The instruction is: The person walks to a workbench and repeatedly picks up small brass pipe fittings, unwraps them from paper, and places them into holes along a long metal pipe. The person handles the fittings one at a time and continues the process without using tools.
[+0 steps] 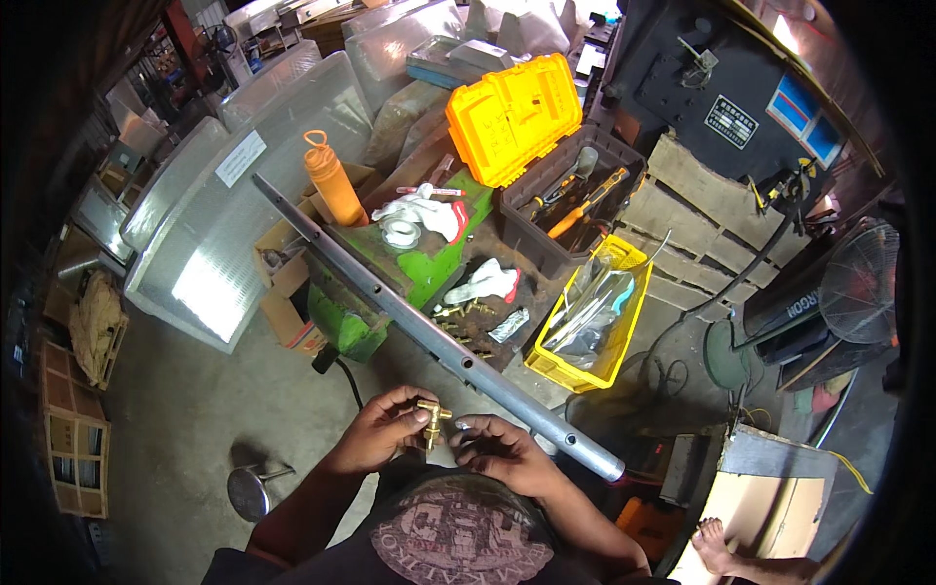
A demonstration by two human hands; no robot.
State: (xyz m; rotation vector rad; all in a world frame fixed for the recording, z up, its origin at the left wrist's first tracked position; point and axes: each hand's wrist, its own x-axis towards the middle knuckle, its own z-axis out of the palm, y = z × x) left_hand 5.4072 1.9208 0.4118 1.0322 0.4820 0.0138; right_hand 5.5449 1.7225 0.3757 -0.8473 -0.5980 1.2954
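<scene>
In front of my chest, my left hand (382, 431) is closed on a brass valve fitting (430, 425), pinched between thumb and fingers. Close by on its right is my right hand (505, 456), fingers curled toward the fitting. A small whitish bit shows at its fingertips, too small to name. Just beyond both hands, a long grey metal pipe (390, 302) with several holes along it slants across the green workbench (429, 276). More brass fittings (475, 308) lie on the bench behind the pipe, beside a white glove (480, 283) with a red cuff.
An orange bottle (334, 183), another glove (429, 213) and a white tape roll (400, 232) stand farther back. To the right are an open toolbox (556, 229) and a yellow basket (577, 373). A stool (249, 492) is at left, a fan (858, 283) at right.
</scene>
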